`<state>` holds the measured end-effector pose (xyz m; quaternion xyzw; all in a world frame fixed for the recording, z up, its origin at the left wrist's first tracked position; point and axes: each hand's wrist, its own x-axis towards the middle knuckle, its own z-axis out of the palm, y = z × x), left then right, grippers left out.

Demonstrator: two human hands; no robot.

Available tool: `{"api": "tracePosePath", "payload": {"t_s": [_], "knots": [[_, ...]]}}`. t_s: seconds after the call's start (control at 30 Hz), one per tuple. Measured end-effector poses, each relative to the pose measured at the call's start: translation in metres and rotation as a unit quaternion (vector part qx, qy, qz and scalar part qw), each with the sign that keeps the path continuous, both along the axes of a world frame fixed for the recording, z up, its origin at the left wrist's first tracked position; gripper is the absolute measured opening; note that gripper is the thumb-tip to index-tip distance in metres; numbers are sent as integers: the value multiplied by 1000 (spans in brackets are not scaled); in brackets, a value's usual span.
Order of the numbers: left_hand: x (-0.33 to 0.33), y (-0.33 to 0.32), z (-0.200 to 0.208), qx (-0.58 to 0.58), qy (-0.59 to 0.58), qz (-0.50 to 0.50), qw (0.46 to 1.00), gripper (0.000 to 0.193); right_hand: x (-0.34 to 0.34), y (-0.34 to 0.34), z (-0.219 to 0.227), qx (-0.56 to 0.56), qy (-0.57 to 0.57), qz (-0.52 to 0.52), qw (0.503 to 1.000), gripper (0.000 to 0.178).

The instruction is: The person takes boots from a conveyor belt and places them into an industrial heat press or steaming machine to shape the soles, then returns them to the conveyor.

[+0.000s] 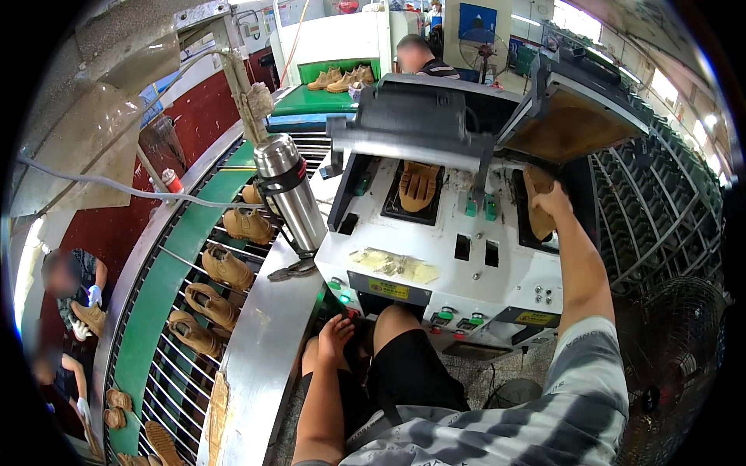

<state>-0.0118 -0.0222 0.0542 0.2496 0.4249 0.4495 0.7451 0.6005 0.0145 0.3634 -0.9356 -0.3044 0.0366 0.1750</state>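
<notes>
My right hand point(553, 203) is closed on a tan boot point(536, 186) at the right station of a white two-station press machine point(497, 272). The boot lies over that station's black bed, with the raised lid point(579, 124) behind it. At the left station another tan boot point(418, 188) sits with its ridged sole up, and the dark lid point(412, 116) stands above it, blurred. My left hand point(336, 335) hangs by the machine's front near a lit green button point(344, 299). It holds nothing, its fingers apart.
Left, a roller conveyor with a green belt point(155, 311) carries several tan boots point(225, 266). A steel thermos point(289, 190) stands on its metal ledge point(264, 334). Two people point(74, 287) handle footwear at far left; another person point(423, 58) is behind. Right are a rack point(653, 210) and a fan point(676, 357).
</notes>
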Motion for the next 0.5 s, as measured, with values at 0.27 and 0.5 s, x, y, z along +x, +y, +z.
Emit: {"api": "tracePosePath", "payload": {"t_s": [0.27, 0.5], "knots": [[6, 0, 16, 12, 45, -2, 999, 40, -27, -82, -78, 385, -78, 22, 919, 95], [23, -2, 20, 72, 44, -66, 994, 37, -32, -125, -99, 625, 9, -1, 781, 83]]}}
